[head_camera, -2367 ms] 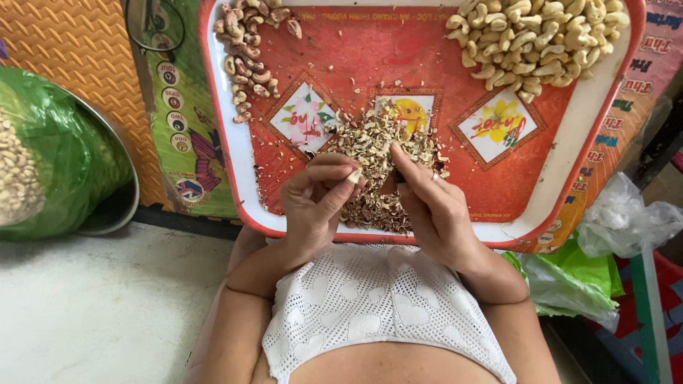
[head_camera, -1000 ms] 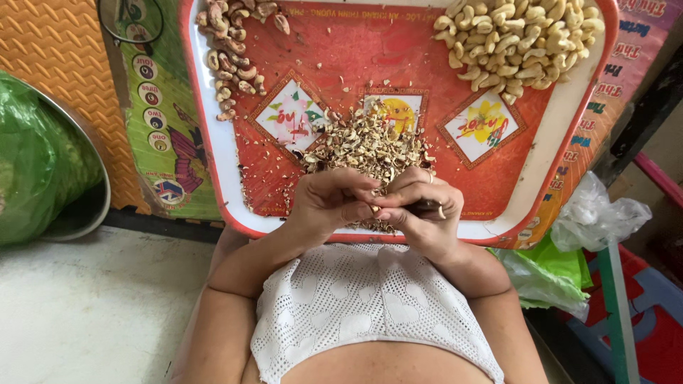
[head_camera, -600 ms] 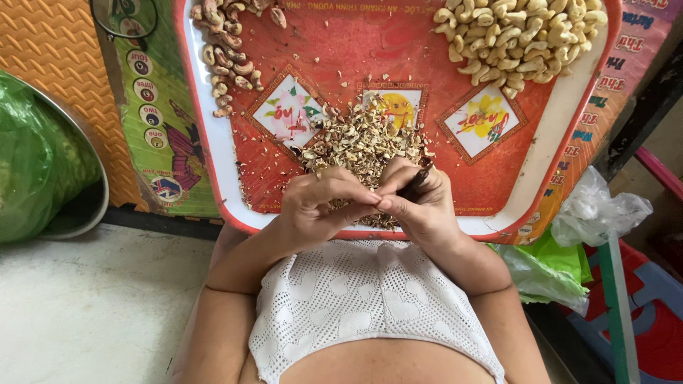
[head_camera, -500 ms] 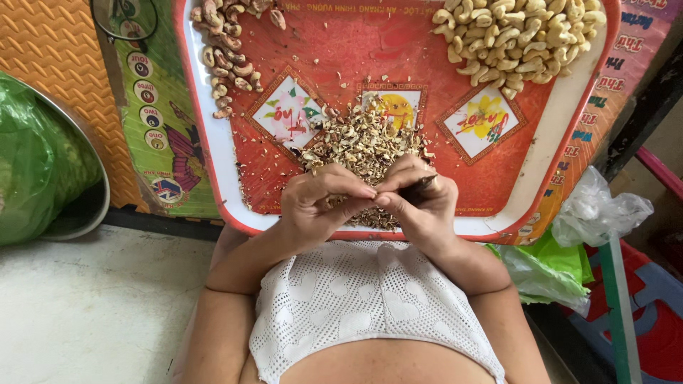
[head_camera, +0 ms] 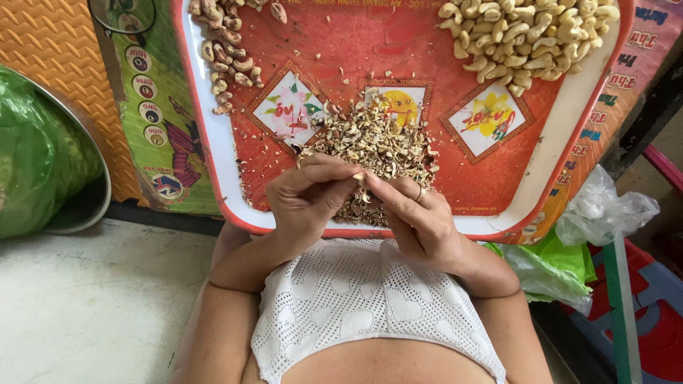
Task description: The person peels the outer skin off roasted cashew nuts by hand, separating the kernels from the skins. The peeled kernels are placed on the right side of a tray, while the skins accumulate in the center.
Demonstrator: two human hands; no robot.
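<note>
A large red tray [head_camera: 569, 121] with a white rim fills most of the view, resting across the person's lap, its floor printed with three square flower pictures. To the left of it, a metal basin [head_camera: 85, 192] lined with a green plastic bag [head_camera: 35, 156] sits on the pale floor [head_camera: 85, 306]. To the right, a clear plastic bag [head_camera: 605, 210] and more green plastic lie beside a red and blue stool [head_camera: 654, 313].

On the tray, a heap of peeled pale cashew kernels [head_camera: 526, 35] lies in the far right corner. A smaller, looser row of brown unpeeled cashews [head_camera: 228, 50] runs along the far left side. In the middle, reaching toward the near rim, is a pile of brown skin scraps [head_camera: 377, 149].

Over the near edge of that pile, the left hand [head_camera: 309, 199] and the right hand [head_camera: 420, 224] meet, fingertips touching. Between them they pinch a single cashew [head_camera: 361, 178], both hands closed on it, the left thumb and forefinger gripping from one side and the right forefinger and thumb from the other. A ring [head_camera: 421, 192] shows on a right-hand finger. The nut is mostly hidden by the fingers.
</note>
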